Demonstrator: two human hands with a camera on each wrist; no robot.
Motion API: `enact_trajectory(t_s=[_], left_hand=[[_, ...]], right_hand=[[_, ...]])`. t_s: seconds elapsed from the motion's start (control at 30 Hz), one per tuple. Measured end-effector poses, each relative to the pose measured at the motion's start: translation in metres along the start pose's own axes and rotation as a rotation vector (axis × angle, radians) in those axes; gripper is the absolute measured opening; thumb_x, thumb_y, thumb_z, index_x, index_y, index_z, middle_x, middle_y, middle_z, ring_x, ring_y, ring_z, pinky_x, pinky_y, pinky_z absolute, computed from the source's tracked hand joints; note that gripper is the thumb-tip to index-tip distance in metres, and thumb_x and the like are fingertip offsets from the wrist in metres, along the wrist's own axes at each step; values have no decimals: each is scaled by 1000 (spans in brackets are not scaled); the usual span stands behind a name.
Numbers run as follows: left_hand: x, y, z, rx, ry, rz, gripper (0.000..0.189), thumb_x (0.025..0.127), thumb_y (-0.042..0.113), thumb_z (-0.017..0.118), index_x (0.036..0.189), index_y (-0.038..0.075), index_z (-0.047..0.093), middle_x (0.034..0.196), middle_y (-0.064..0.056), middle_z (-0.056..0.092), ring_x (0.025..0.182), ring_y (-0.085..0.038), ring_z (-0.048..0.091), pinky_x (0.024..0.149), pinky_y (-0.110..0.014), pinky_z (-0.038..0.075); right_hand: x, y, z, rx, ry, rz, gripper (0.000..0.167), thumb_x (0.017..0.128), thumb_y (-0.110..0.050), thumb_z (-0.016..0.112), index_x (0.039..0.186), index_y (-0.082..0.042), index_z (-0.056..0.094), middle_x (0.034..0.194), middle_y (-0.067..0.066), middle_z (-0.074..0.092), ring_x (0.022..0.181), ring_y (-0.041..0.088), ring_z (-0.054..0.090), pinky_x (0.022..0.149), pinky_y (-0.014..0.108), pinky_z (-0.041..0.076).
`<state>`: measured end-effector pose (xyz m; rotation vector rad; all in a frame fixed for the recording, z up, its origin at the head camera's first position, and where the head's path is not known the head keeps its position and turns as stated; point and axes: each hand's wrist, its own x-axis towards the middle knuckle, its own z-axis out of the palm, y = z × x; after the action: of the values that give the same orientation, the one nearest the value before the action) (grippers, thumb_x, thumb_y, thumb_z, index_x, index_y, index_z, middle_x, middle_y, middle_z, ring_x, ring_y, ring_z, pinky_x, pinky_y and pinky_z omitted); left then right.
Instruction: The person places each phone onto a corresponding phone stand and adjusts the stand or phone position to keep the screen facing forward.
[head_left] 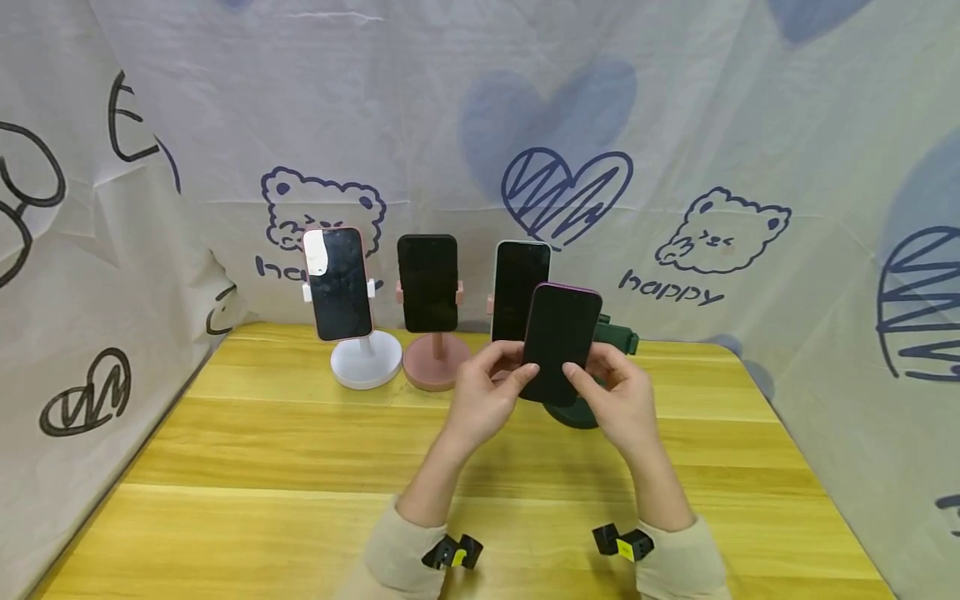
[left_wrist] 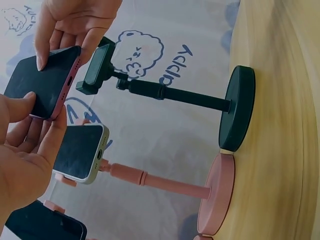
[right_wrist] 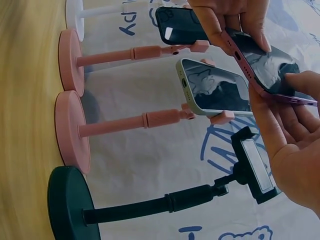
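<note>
A dark-screened phone with a purple-pink edge [head_left: 561, 342] is raised above the table, tilted, with its screen facing me. My left hand [head_left: 482, 398] grips its lower left side, thumb on the screen and fingers behind. On the opposite side my right hand [head_left: 626, 400] grips it in the same way. Just behind the phone stands a dark green phone stand [left_wrist: 195, 97], whose clamp [right_wrist: 254, 162] shows a pale inner pad and no phone in it. Beside it, a pink stand [right_wrist: 125, 123] holds a pale-edged phone [head_left: 521, 287], partly hidden by the held phone.
Further left, another pink stand [head_left: 437, 362] carries a black phone [head_left: 428, 283], and a white stand [head_left: 366, 360] carries a pink-edged phone [head_left: 339, 283]. The stands line the back of the wooden table [head_left: 300, 475], before a printed cloth [head_left: 435, 108].
</note>
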<state>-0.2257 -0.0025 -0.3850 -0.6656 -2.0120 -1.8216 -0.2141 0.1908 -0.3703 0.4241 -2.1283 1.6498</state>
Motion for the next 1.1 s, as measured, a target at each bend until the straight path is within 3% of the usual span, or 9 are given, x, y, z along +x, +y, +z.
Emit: enact_trajectory(t_s=[0.2,0.37,0.47,0.57,0.67,0.73,0.9,1.1], left_hand=[[5,4,7,-22,9,5,30,97,6,74,125,-2,69,111,-16,66,99,-28,71,88,-34,62],[15,5,15,-38,8,97,34,98,9,74,130,2,68,116,-13,66,105,-25,70,91,-32,61],[21,4,21,-35,20,165,36,99,8,72,134,2,66,121,-15,67,110,-27,69,93,-33,60],[25,2,28,-49,25,191,36,103,7,65,138,0,63,128,-17,65,116,-31,66,96,-33,59],[28,-1,35,-47,24,176,35,107,7,58,140,-2,61,134,-18,61,121,-32,62,102,-32,56],[31,-2,40,6,39,164,35,107,9,56,140,-2,61,138,-17,60,123,-30,62,104,-33,54],[37,-4,50,140,49,132,37,105,7,59,141,0,60,142,-18,58,125,-30,62,104,-36,54],[44,-5,59,248,12,106,36,103,7,63,138,-2,61,139,-18,60,125,-30,63,102,-34,56]], right_hand=[[1,-5,-3,49,58,-2,22,93,3,75,114,8,71,98,-2,71,85,10,67,75,19,60],[4,-8,-9,107,126,-20,26,92,10,73,117,13,68,98,-6,72,88,9,70,73,17,59],[8,-11,-14,157,167,-37,26,92,10,73,117,14,68,96,-3,73,83,9,70,72,18,60],[15,-13,-22,221,211,-50,22,93,6,73,114,9,70,94,3,73,80,11,71,71,22,62],[23,-15,-33,266,245,-55,19,95,1,74,114,2,72,95,7,73,79,13,72,69,24,62],[30,-16,-39,271,265,-57,19,95,0,73,114,0,72,97,7,73,79,14,72,69,24,62],[44,-16,-52,247,320,-45,16,95,-6,76,111,-4,73,93,7,71,75,13,69,67,22,62],[61,-9,-57,323,313,-35,18,95,-5,75,112,-2,72,94,7,72,77,14,72,68,25,63]])
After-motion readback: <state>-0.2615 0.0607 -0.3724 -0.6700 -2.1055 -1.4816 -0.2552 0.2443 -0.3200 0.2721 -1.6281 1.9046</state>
